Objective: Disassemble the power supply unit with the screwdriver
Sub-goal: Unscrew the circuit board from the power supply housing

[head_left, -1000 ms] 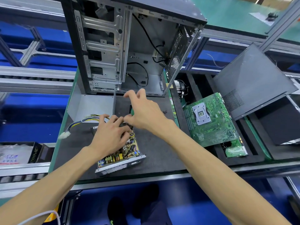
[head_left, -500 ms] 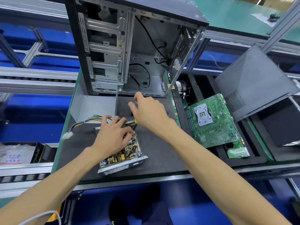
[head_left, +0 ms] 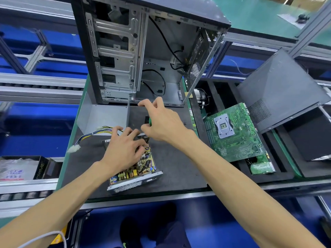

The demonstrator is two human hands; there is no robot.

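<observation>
While the left hand [head_left: 123, 149] is kept pressed with spread fingers on the opened supply [head_left: 133, 167] at the mat's [head_left: 179, 169] near left, the right hand [head_left: 161, 122], formerly splayed, is now curled around the green-handled screwdriver [head_left: 149, 121] at the supply's far edge. Loose cables are held in the open case [head_left: 143, 51] behind.

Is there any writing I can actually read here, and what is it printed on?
"PRIME": on the black box at the left edge, running sideways.
Bag label inside that box: blue and red print, too blurred.
Motherboard markings: too small.
</observation>
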